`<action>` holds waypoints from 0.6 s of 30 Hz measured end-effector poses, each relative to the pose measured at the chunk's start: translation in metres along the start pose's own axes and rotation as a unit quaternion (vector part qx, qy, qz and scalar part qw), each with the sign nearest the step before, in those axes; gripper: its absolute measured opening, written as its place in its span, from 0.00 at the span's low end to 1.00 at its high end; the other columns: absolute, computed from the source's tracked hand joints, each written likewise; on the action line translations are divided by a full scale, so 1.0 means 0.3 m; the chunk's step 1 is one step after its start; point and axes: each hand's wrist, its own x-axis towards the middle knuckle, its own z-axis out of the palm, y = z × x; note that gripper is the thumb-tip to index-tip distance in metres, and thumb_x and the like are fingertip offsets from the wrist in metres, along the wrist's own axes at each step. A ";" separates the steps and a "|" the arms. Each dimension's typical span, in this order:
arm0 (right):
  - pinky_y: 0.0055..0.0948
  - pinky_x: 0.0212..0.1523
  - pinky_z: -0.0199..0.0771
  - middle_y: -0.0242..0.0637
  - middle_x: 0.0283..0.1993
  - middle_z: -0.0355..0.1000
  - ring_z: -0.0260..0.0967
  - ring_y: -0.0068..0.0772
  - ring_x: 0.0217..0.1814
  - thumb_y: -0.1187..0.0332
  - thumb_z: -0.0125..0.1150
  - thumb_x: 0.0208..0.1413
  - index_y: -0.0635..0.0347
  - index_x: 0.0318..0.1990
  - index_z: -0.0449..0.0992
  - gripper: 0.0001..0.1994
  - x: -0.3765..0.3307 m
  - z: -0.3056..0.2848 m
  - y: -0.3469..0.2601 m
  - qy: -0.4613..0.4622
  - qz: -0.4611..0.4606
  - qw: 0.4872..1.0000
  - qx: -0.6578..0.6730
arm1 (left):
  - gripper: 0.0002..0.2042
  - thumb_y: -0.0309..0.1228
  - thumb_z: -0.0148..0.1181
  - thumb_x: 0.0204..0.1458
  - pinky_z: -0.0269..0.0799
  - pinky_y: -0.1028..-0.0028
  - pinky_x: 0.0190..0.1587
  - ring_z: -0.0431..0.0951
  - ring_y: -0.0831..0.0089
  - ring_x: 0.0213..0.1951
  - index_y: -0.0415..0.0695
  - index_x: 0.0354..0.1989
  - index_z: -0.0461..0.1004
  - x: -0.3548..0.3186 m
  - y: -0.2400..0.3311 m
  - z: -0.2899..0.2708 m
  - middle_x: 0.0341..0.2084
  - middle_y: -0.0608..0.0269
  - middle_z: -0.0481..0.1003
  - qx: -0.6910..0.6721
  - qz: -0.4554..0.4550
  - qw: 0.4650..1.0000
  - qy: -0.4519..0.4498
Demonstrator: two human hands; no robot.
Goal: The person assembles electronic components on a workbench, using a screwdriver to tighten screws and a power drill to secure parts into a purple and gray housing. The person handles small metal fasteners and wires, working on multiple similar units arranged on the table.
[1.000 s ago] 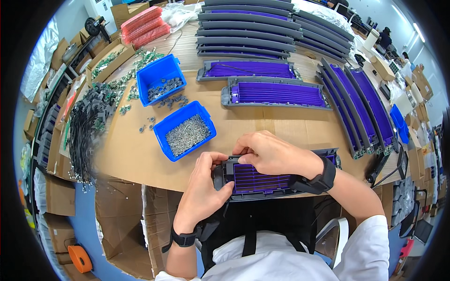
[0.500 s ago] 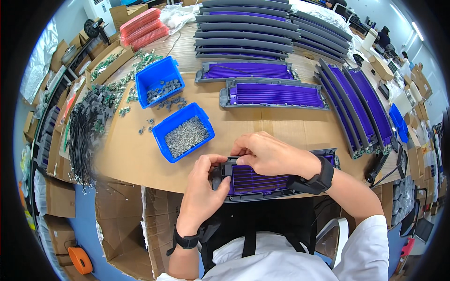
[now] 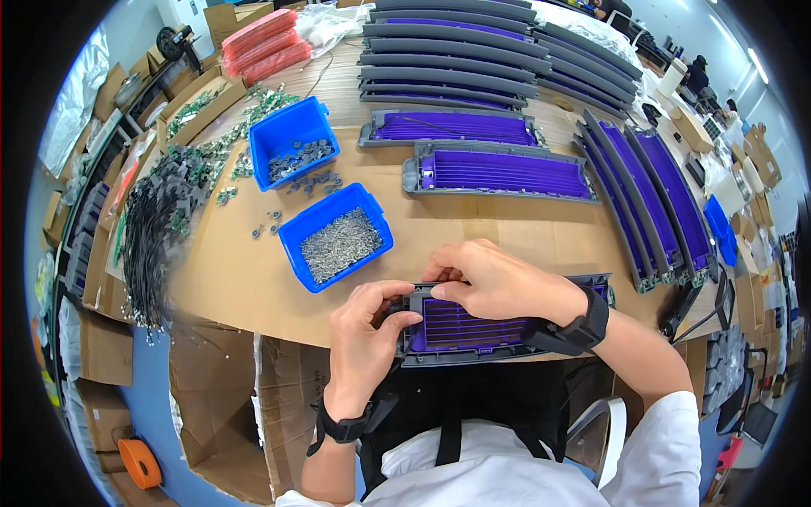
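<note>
A long grey housing with a purple slatted grille (image 3: 473, 328) lies at the near edge of the table. My left hand (image 3: 367, 334) is closed on its left end, fingers at the top edge and thumb over the end part. Just right of it, my right hand (image 3: 490, 277) pinches at the housing's upper left edge. Whatever is between its fingertips, if anything, is hidden by the hand. Beyond my hands stands a blue bin (image 3: 382, 221) of small metal screws. Behind that, a second blue bin (image 3: 325, 127) holds small dark round parts, with some spilled beside it.
Two similar purple housings (image 3: 507, 173) lie ahead, with stacked grey housings (image 3: 448, 55) behind. Several more housings (image 3: 650, 203) stand at the right. Black cables (image 3: 152, 245) hang over the left table edge near green circuit boards (image 3: 270, 101). Cardboard boxes (image 3: 211, 406) stand below.
My left thumb has moved up and inward, nearer the fingers on the housing's end. My right hand keeps its pinch at the same edge. The whole view has shifted slightly.
</note>
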 end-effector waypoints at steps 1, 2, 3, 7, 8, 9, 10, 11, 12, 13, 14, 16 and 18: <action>0.41 0.44 0.76 0.55 0.38 0.78 0.78 0.51 0.43 0.76 0.61 0.55 0.73 0.41 0.76 0.09 0.001 0.002 0.000 0.004 0.001 1.000 0.006 | 0.15 0.13 0.67 0.46 0.75 0.78 0.46 0.78 0.78 0.42 0.33 0.44 0.77 -0.003 0.000 -0.002 0.42 0.62 0.79 0.004 0.006 1.000 0.003; 0.42 0.44 0.75 0.57 0.38 0.78 0.77 0.53 0.43 0.76 0.61 0.55 0.73 0.41 0.77 0.09 0.002 0.004 0.001 0.010 0.002 1.000 0.012 | 0.15 0.13 0.67 0.46 0.75 0.78 0.47 0.78 0.78 0.43 0.33 0.44 0.78 -0.004 0.000 -0.003 0.42 0.62 0.79 0.009 0.014 1.000 0.005; 0.43 0.44 0.75 0.58 0.37 0.77 0.77 0.55 0.43 0.76 0.61 0.55 0.74 0.40 0.77 0.09 0.002 0.005 0.002 0.016 0.003 1.000 0.018 | 0.15 0.14 0.67 0.46 0.75 0.78 0.48 0.78 0.78 0.43 0.33 0.44 0.78 -0.003 0.000 -0.004 0.42 0.62 0.79 0.013 0.021 1.000 0.007; 0.43 0.45 0.75 0.59 0.38 0.77 0.77 0.56 0.44 0.76 0.61 0.55 0.74 0.41 0.77 0.09 0.007 0.007 0.003 0.009 0.005 1.000 0.012 | 0.16 0.14 0.67 0.46 0.74 0.77 0.49 0.78 0.77 0.45 0.34 0.45 0.78 0.001 0.007 -0.010 0.44 0.62 0.78 -0.016 0.001 1.000 -0.004; 0.43 0.45 0.75 0.59 0.38 0.77 0.77 0.56 0.44 0.76 0.61 0.55 0.74 0.41 0.77 0.10 0.007 0.009 0.002 0.010 0.006 1.000 0.012 | 0.16 0.14 0.67 0.46 0.74 0.77 0.49 0.78 0.77 0.45 0.34 0.45 0.78 0.001 0.006 -0.012 0.44 0.62 0.78 -0.023 -0.004 1.000 -0.007; 0.43 0.46 0.75 0.59 0.38 0.77 0.76 0.57 0.45 0.75 0.61 0.55 0.74 0.41 0.77 0.10 0.007 0.010 0.001 0.010 0.006 1.000 0.011 | 0.16 0.14 0.67 0.46 0.74 0.77 0.50 0.78 0.77 0.45 0.34 0.45 0.78 0.001 0.005 -0.013 0.44 0.62 0.78 -0.029 -0.009 0.999 -0.010; 0.44 0.46 0.74 0.60 0.38 0.77 0.76 0.57 0.45 0.75 0.61 0.55 0.74 0.41 0.77 0.10 0.007 0.010 -0.002 0.007 0.009 1.000 0.002 | 0.16 0.14 0.68 0.46 0.74 0.77 0.50 0.78 0.77 0.45 0.34 0.45 0.77 0.000 0.005 -0.013 0.44 0.62 0.78 -0.026 -0.007 1.000 -0.008; 0.44 0.46 0.74 0.60 0.39 0.77 0.76 0.58 0.45 0.75 0.60 0.55 0.74 0.41 0.77 0.10 0.006 0.009 -0.007 0.004 0.011 1.000 -0.007 | 0.16 0.14 0.68 0.46 0.74 0.77 0.50 0.78 0.76 0.45 0.34 0.46 0.77 -0.001 0.004 -0.011 0.45 0.62 0.78 -0.023 -0.004 1.000 -0.007; 0.44 0.46 0.74 0.60 0.39 0.77 0.76 0.58 0.45 0.75 0.60 0.55 0.74 0.41 0.77 0.10 0.006 0.009 -0.010 0.002 0.014 1.000 -0.015 | 0.16 0.14 0.68 0.46 0.74 0.77 0.50 0.78 0.76 0.46 0.34 0.46 0.77 -0.003 0.004 -0.010 0.45 0.62 0.78 -0.020 -0.001 1.000 -0.006; 0.45 0.46 0.74 0.60 0.39 0.76 0.75 0.59 0.45 0.75 0.60 0.55 0.74 0.41 0.77 0.10 0.008 0.009 -0.011 -0.002 0.015 1.000 -0.017 | 0.16 0.14 0.67 0.46 0.74 0.77 0.50 0.78 0.76 0.46 0.34 0.46 0.77 -0.003 0.003 -0.010 0.45 0.61 0.78 -0.017 -0.001 1.000 -0.006; 0.45 0.46 0.74 0.60 0.39 0.76 0.75 0.59 0.45 0.75 0.60 0.55 0.74 0.41 0.76 0.10 0.010 0.010 -0.011 -0.005 0.017 1.000 -0.018 | 0.16 0.14 0.67 0.46 0.74 0.77 0.51 0.78 0.76 0.46 0.34 0.46 0.77 -0.005 0.003 -0.009 0.45 0.61 0.78 -0.015 -0.001 1.000 -0.004; 0.46 0.46 0.73 0.61 0.40 0.76 0.74 0.60 0.46 0.75 0.60 0.55 0.74 0.41 0.76 0.10 0.016 0.012 -0.010 -0.011 0.012 0.999 -0.029 | 0.16 0.14 0.67 0.46 0.74 0.77 0.51 0.78 0.75 0.47 0.34 0.46 0.77 -0.005 0.002 -0.009 0.45 0.61 0.78 -0.010 0.000 1.000 -0.002; 0.46 0.46 0.73 0.61 0.40 0.75 0.74 0.61 0.46 0.75 0.59 0.55 0.74 0.41 0.76 0.10 0.017 0.012 -0.008 -0.012 0.005 0.999 -0.048 | 0.16 0.14 0.67 0.47 0.75 0.77 0.51 0.78 0.75 0.47 0.34 0.46 0.77 -0.002 0.003 -0.007 0.46 0.60 0.78 -0.007 0.006 1.000 -0.003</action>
